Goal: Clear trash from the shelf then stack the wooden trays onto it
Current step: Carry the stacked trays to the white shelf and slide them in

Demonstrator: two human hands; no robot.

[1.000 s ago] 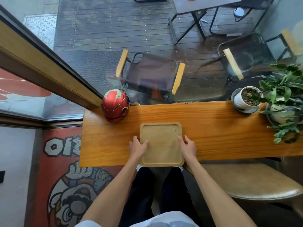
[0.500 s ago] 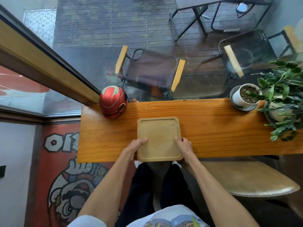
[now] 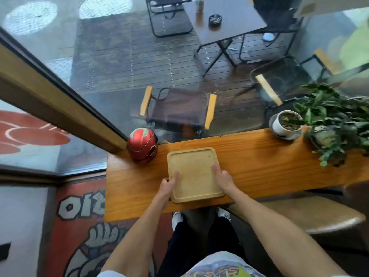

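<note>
A square light wooden tray (image 3: 194, 172) lies flat on the orange wooden shelf (image 3: 259, 164) in front of the window. My left hand (image 3: 168, 183) grips the tray's left edge, thumb on its inner face. On the opposite rim my right hand (image 3: 222, 177) holds on in the same way. The tray's near edge sits close to the shelf's front edge. I cannot tell whether more than one tray is stacked here.
A red helmet (image 3: 142, 145) sits on the shelf just left of the tray. At the right end stand a white pot (image 3: 287, 124) on a saucer and a leafy plant (image 3: 335, 120). A round stool (image 3: 319, 214) is below right. Glass backs the shelf.
The tray now lies a little further back on the shelf, away from its front edge. Both hands have stayed on its sides. The camera has tilted up.
</note>
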